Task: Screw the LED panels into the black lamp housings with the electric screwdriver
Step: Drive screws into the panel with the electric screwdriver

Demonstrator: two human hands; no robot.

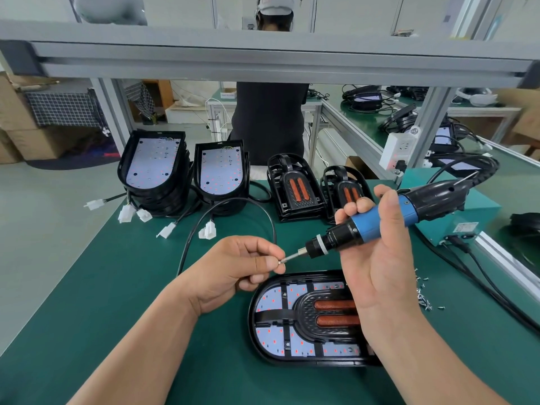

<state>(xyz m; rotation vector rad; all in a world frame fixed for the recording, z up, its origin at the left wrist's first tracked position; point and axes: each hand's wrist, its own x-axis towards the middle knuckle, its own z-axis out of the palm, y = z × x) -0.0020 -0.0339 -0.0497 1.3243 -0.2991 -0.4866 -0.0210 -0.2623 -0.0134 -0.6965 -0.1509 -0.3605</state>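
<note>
A black lamp housing [263, 343] lies flat on the green mat in front of me, its white LED panel [270, 302] with red dots showing under a black frame. My right hand [377, 258] grips the blue and black electric screwdriver [368, 226] above the housing, bit pointing left. My left hand [233, 267] pinches a small screw [280, 261] at the tip of the bit. Loose screws [423, 296] lie on the mat to the right of the housing.
Two stacks of housings with LED panels [157, 168] [220, 173] stand at the back left, trailing cables with white connectors [207, 230]. Two stacks of black frames [295, 188] stand behind the screwdriver. A teal power box [455, 220] sits right. A person [270, 118] stands beyond the bench.
</note>
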